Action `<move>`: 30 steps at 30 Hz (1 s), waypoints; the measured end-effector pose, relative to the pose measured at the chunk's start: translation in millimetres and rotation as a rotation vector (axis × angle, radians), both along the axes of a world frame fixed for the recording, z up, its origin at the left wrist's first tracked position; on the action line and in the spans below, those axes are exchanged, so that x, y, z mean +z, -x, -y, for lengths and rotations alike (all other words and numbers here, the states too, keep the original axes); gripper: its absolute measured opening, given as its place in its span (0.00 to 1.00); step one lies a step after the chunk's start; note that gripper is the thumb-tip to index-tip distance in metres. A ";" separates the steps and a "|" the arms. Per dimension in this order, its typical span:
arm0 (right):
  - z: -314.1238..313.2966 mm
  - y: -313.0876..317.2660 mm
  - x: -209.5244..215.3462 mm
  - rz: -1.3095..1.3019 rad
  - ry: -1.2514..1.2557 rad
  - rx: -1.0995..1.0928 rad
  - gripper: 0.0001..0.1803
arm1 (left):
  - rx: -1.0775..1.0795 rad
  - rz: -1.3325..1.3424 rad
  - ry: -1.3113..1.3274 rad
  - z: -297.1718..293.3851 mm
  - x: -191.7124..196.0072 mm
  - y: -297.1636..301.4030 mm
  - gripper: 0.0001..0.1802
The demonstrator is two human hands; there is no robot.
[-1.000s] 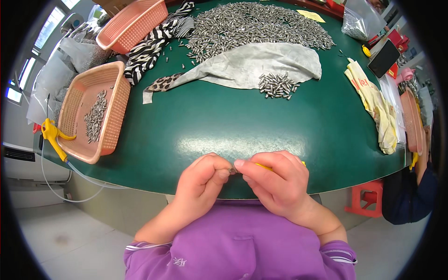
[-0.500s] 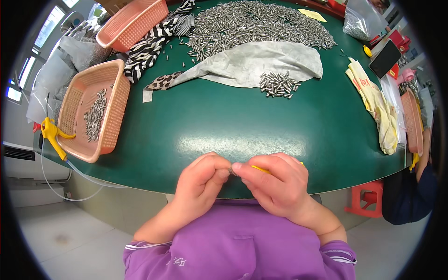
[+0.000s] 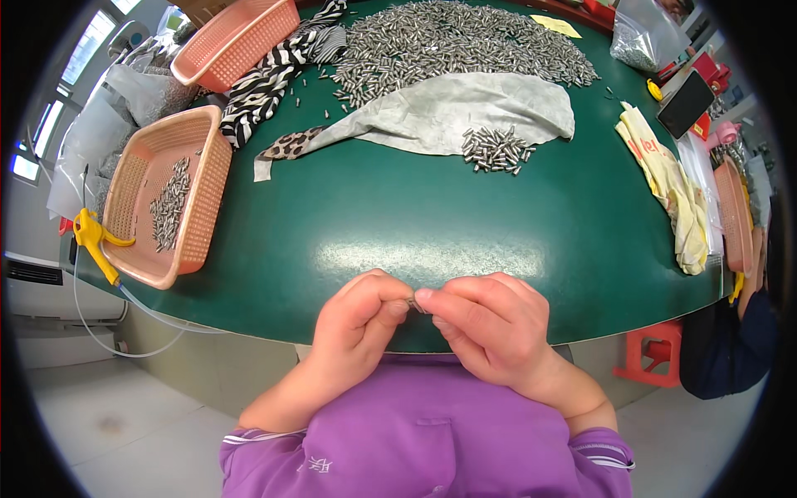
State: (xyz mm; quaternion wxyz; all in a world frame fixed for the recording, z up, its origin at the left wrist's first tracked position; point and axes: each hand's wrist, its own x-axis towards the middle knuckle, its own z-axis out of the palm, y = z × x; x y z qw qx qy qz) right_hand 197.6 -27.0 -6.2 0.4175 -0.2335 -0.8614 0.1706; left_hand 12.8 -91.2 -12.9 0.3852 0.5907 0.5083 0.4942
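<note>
At the near edge of the table, my left hand (image 3: 357, 330) and my right hand (image 3: 498, 325) meet fingertip to fingertip. Between them is a small silvery metal part (image 3: 416, 306), pinched by the thumb and fingers of both hands and mostly covered. My right hand's other fingers are curled in, so whatever lies in that palm is hidden. Ahead of my hands, a small heap of metal cylindrical parts (image 3: 496, 151) rests at the edge of a grey cloth (image 3: 448, 108). A much larger pile of similar parts (image 3: 465, 41) spreads behind the cloth.
A pink basket (image 3: 212, 178) with some metal parts stands at left, a yellow air gun (image 3: 95, 245) with its hose at its side. Another pink basket (image 3: 237, 46) is behind. Pale yellow gloves (image 3: 664, 187) lie at right, near a dark tablet-like device (image 3: 686, 104). A person's arm (image 3: 750, 282) shows far right.
A yellow piece that showed beside my right index finger is no longer visible. My right hand has shifted very slightly; the left has hardly moved.
</note>
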 end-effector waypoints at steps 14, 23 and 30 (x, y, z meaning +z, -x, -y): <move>-1.0 0.9 -3.6 -0.012 -0.065 -0.152 0.20 | -0.016 0.199 -0.015 1.1 -4.9 0.6 0.04; -0.8 2.7 -1.6 0.083 0.013 -0.135 0.21 | -0.017 0.323 -0.048 0.4 -4.9 1.0 0.05; 2.5 7.0 1.3 0.138 0.026 -0.114 0.19 | 0.143 0.310 -0.061 8.0 13.3 31.1 0.06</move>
